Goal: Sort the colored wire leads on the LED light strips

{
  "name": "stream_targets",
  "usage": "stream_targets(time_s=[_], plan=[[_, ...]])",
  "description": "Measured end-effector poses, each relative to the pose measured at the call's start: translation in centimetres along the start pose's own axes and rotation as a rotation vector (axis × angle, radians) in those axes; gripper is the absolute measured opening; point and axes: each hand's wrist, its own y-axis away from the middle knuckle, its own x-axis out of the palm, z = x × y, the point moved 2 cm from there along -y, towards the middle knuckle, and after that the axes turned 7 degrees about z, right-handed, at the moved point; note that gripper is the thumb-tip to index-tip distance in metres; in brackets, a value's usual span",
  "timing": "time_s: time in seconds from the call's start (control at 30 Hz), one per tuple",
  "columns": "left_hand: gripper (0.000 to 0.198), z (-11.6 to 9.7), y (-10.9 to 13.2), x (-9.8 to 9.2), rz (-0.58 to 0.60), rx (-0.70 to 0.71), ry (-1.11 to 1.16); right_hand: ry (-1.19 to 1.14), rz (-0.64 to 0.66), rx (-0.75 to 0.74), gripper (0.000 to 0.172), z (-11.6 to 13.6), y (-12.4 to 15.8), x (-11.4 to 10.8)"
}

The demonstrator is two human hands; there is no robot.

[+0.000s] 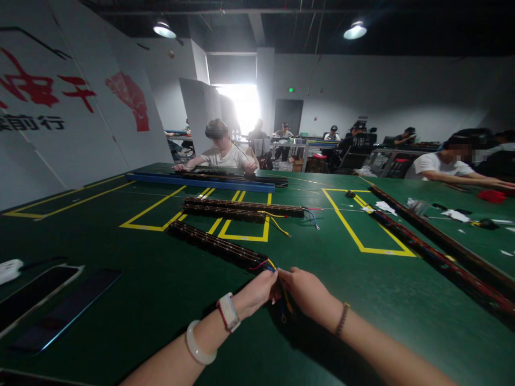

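a blue-edged phone (68, 313) lies beside a pale-rimmed device (38, 294) on the green surface (140, 300), near a white object (9, 271). yellow tape (246, 238) marks rectangles there. a person (225, 156) in white sits across, behind a blue rail (201, 183). a red fist (129, 99) decorates the left wall (80, 153); a lamp (355, 30) glows overhead.

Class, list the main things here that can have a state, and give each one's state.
Left hand, pinching the wires
Right hand, pinching the wires
Wires, bunched at the fingers, lower ends free
Near strip, lying slanted
Blue-edged phone, lying flat, dark
Watch band, fastened
Lamps, lit
Green sign, lit
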Motion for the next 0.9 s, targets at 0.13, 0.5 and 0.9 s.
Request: stream_targets(time_s=[0.13,0.5,0.9], plan=[[0.039,-0.7,0.4,0.4,0.047,-0.008,-0.059,-0.062,-0.011,-0.067,0.025,-1.4,-0.4,-1.2],[0.033,-1.4,0.6,-0.1,0.052,-0.085,-0.178,-0.019,-0.19,0.069,0.015,-6.5,-3.1,0.3],[0.037,-1.5,0.5,0.1,0.032,-0.08,-0.095,0.183,-0.398,-0.262,0.029,-4.1,-1.7,0.7]])
